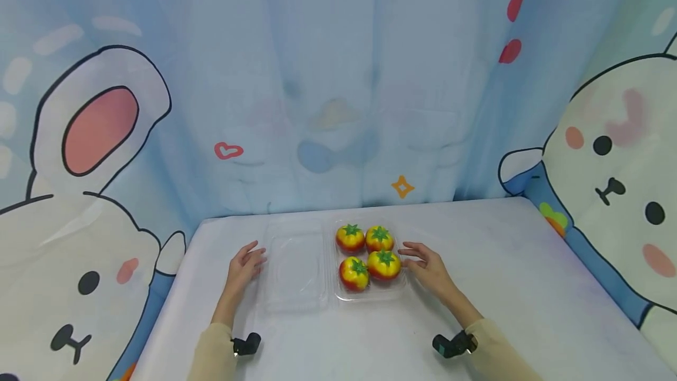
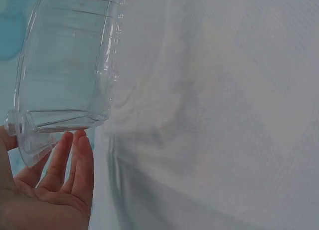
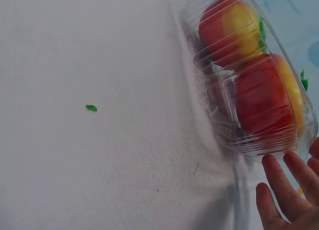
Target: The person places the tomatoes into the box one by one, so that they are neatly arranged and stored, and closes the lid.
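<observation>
A clear plastic box lies unfolded on the white table, its hollow lid half point(image 1: 296, 266) on the left and its tray half point(image 1: 346, 296) on the right. Several red-yellow tomato-like fruits point(image 1: 385, 265) with green tops sit in the tray. My left hand point(image 1: 240, 269) is at the lid's left edge; in the left wrist view its relaxed fingers point(image 2: 60, 160) touch or nearly touch the clear wall point(image 2: 65, 80). Beside the tray's right side is my right hand point(image 1: 431, 272), fingers slightly bent; in the right wrist view its fingertips point(image 3: 269, 162) are against or just off the ribbed wall.
The white tabletop point(image 1: 338, 346) extends in front of the box and to both sides. A blue curtain point(image 1: 328, 75) with cartoon figures hangs behind the table. A small green scrap point(image 3: 91, 108) lies on the cloth in the right wrist view.
</observation>
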The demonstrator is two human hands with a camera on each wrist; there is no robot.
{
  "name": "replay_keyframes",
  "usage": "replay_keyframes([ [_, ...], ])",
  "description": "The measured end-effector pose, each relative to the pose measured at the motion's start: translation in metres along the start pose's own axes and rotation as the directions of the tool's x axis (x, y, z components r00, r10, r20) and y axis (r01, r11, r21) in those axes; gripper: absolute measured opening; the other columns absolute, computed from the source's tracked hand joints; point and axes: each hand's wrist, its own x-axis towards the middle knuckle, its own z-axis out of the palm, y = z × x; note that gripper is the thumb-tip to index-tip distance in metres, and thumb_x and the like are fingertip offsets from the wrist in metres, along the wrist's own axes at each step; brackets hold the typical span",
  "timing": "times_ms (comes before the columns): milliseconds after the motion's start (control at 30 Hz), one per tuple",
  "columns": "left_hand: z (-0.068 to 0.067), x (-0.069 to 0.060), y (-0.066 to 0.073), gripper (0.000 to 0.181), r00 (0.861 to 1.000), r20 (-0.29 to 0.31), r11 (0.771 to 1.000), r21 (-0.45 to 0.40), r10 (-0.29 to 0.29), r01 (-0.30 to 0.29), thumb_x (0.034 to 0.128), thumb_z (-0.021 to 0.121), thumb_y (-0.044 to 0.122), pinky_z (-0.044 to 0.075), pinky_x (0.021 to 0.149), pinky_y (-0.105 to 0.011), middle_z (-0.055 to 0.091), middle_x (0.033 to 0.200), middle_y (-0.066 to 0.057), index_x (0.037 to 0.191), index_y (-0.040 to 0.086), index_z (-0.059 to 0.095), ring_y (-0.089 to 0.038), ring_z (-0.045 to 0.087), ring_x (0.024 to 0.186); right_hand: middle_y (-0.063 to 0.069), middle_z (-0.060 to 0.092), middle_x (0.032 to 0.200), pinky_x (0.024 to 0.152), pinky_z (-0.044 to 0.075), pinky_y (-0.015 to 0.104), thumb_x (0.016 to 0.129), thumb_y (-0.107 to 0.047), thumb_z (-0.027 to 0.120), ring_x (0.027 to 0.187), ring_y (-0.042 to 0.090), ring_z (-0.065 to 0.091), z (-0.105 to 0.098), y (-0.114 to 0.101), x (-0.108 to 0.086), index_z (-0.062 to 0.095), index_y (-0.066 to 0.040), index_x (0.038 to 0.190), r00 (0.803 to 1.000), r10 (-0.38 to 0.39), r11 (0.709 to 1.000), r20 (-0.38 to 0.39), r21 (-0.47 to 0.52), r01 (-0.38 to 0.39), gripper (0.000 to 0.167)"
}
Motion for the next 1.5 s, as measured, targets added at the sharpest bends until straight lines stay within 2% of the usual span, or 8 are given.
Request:
replay_keyframes([
  [200, -0.001, -0.001, 0.007, 0.048, 0.999, -0.012, 0.999, 0.011, 0.040, -0.040, 0.1038, 0.051, 0.021, 0.054, 0.086, -0.028, 0.057, 0.136, -0.021, 0.146, 0.001, 0.042, -0.033, 0.060, 0.117, 0.028, 0.063, 0.123, 0.086, 0.055, 0.029, 0.098, -0.002, 0.055, 0.102, 0.036, 0.067, 0.000, -0.003, 0.001, 0.048, 0.010, 0.135, 0.999, 0.040, 0.999, -0.004, 0.019, -0.040, 0.040],
  [433, -0.006, -0.002, 0.017, 0.047, 0.998, 0.005, 0.997, 0.040, 0.066, -0.066, 0.1061, 0.045, 0.024, 0.053, 0.091, -0.031, 0.056, 0.137, -0.021, 0.148, 0.002, 0.040, -0.032, 0.059, 0.117, 0.027, 0.058, 0.131, 0.087, 0.054, 0.030, 0.103, -0.011, 0.051, 0.107, 0.032, 0.065, 0.000, -0.002, 0.002, 0.044, 0.006, 0.141, 0.982, 0.187, 0.976, 0.015, 0.111, -0.187, 0.043],
  [600, -0.006, -0.005, 0.028, 0.050, 0.995, 0.023, 0.995, 0.003, 0.100, -0.100, 0.1086, 0.036, 0.030, 0.046, 0.101, -0.043, 0.054, 0.139, -0.021, 0.150, 0.004, 0.037, -0.037, 0.053, 0.123, 0.028, 0.056, 0.133, 0.090, 0.054, 0.035, 0.103, -0.011, 0.049, 0.108, 0.034, 0.064, -0.001, 0.000, 0.002, 0.042, 0.008, 0.141, 0.979, 0.202, 0.971, 0.025, 0.122, -0.204, 0.043],
  [667, -0.004, -0.011, 0.041, 0.050, 0.994, 0.031, 0.995, -0.005, 0.102, -0.102, 0.1094, 0.031, 0.030, 0.043, 0.103, -0.047, 0.052, 0.141, -0.023, 0.151, 0.002, 0.035, -0.039, 0.050, 0.125, 0.028, 0.056, 0.133, 0.090, 0.053, 0.035, 0.103, -0.010, 0.048, 0.109, 0.034, 0.064, -0.001, -0.001, 0.002, 0.043, 0.008, 0.141, 0.977, 0.210, 0.969, 0.026, 0.129, -0.212, 0.042],
  [800, -0.003, -0.012, 0.048, 0.052, 0.993, 0.047, 0.994, -0.026, 0.109, -0.108, 0.1101, 0.024, 0.031, 0.038, 0.107, -0.051, 0.049, 0.144, -0.023, 0.152, 0.002, 0.033, -0.038, 0.046, 0.130, 0.026, 0.057, 0.133, 0.089, 0.054, 0.031, 0.103, -0.012, 0.048, 0.109, 0.032, 0.064, 0.000, -0.003, 0.001, 0.045, 0.006, 0.140, 0.975, 0.222, 0.967, 0.017, 0.123, -0.223, 0.041],
  [967, 0.000, -0.007, 0.045, 0.057, 0.985, 0.048, 0.985, -0.058, 0.166, -0.163, 0.1088, 0.023, 0.042, 0.044, 0.103, -0.042, 0.049, 0.145, -0.020, 0.151, 0.006, 0.037, -0.036, 0.047, 0.129, 0.026, 0.058, 0.133, 0.088, 0.054, 0.030, 0.104, -0.016, 0.048, 0.106, 0.031, 0.065, 0.000, -0.005, -0.001, 0.046, 0.006, 0.139, 0.975, 0.223, 0.967, 0.010, 0.126, -0.222, 0.041],
  [1300, 0.009, -0.013, 0.062, 0.057, 0.975, 0.034, 0.961, -0.183, 0.218, -0.208, 0.1093, 0.022, 0.039, 0.048, 0.096, -0.029, 0.048, 0.143, -0.024, 0.149, 0.001, 0.037, -0.035, 0.047, 0.127, 0.024, 0.057, 0.134, 0.089, 0.054, 0.031, 0.105, -0.025, 0.048, 0.107, 0.033, 0.066, -0.001, -0.007, -0.003, 0.046, 0.004, 0.140, 0.971, 0.241, 0.962, 0.007, 0.128, -0.240, 0.046],
  [1500, 0.019, -0.016, 0.074, 0.055, 0.975, -0.021, 0.937, -0.273, 0.219, -0.217, 0.1092, 0.025, 0.038, 0.050, 0.094, -0.027, 0.053, 0.136, -0.025, 0.145, -0.001, 0.042, -0.028, 0.053, 0.121, 0.025, 0.057, 0.134, 0.090, 0.053, 0.034, 0.106, -0.025, 0.048, 0.108, 0.034, 0.065, -0.001, -0.007, -0.002, 0.046, 0.004, 0.140, 0.971, 0.237, 0.963, 0.008, 0.130, -0.236, 0.045],
])
